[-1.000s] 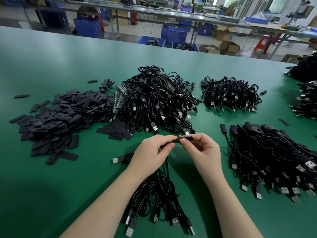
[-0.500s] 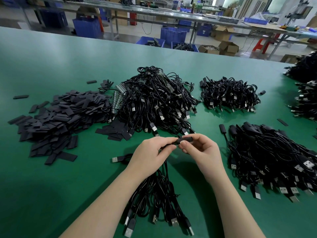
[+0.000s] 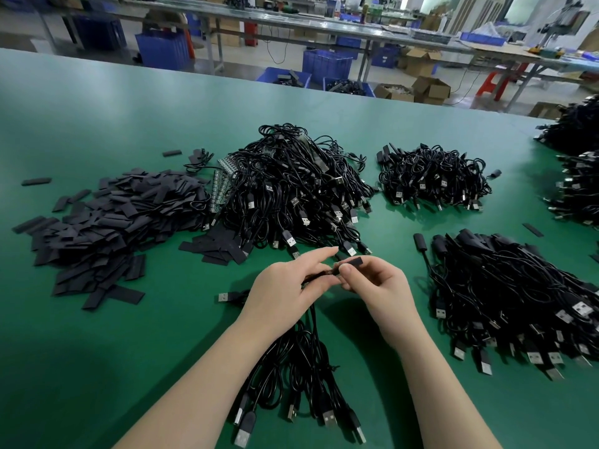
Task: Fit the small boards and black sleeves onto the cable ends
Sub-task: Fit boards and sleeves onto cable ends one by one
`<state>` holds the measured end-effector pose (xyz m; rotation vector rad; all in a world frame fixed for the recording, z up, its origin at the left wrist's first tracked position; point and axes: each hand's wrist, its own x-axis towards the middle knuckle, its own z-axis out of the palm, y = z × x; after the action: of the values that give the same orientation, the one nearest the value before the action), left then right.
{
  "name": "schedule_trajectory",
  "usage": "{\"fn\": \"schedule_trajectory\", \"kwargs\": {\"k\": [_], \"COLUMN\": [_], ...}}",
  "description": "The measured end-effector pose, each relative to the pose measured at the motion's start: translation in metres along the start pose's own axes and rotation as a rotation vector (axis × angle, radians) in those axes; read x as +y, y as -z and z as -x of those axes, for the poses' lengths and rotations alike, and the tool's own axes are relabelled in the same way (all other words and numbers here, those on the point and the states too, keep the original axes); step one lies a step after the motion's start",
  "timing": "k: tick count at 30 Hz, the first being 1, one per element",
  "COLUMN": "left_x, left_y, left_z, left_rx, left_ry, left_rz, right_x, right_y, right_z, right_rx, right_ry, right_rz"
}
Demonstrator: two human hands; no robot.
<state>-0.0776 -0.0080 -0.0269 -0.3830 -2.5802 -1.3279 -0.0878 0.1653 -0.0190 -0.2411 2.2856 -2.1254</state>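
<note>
Black sleeve [image 3: 351, 263] pinched by right hand [image 3: 377, 288] — left hand [image 3: 285, 291] touching

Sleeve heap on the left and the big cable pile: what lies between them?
In the head view, strips of small boards stand between the sleeve heap and cable pile.

The sleeve [image 3: 351, 262] in my fingers [image 3: 348, 273] looks matt black. The cables [image 3: 291, 196] are glossy plastic with shiny metal plugs. The worktop [image 3: 97, 124] is smooth green.

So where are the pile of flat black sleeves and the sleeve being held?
pile of flat black sleeves [image 3: 107, 222], head view, middle of the heap.
short black sleeve [image 3: 353, 262], head view, its exposed end above the right hand [image 3: 379, 286].
</note>
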Motion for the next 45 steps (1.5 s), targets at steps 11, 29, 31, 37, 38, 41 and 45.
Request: {"fn": "schedule_trajectory", "kwargs": {"k": [11, 29, 31, 37, 38, 41, 45], "left_x": [0.000, 0.000, 0.001, 0.001, 0.000, 0.000, 0.001], "left_y": [-0.001, -0.002, -0.002, -0.003, -0.003, -0.002, -0.001], "left_z": [0.000, -0.001, -0.001, 0.000, 0.000, 0.000, 0.000], "left_rx": [0.033, 0.153, 0.153, 0.161, 0.163, 0.178, 0.184], "left_ry": [0.040, 0.004, -0.004, -0.008, -0.008, -0.021, -0.018], "left_rz": [0.035, -0.032, -0.037, -0.027, -0.022, -0.003, -0.006], "right_x": [0.008, 0.016, 0.016, 0.019, 0.020, 0.021, 0.021], "right_y": [-0.012, -0.021, -0.021, -0.022, -0.022, -0.022, -0.021], "right_z": [-0.003, -0.002, -0.001, -0.002, -0.001, -0.002, -0.003], "right_rx": [0.166, 0.245, 0.264, 0.242, 0.236, 0.232, 0.215], "right_ry": [-0.064, -0.083, -0.072, -0.073, -0.074, -0.076, -0.086], "right_rz": [-0.105, -0.365, -0.372, -0.358, -0.360, -0.361, -0.340]}}
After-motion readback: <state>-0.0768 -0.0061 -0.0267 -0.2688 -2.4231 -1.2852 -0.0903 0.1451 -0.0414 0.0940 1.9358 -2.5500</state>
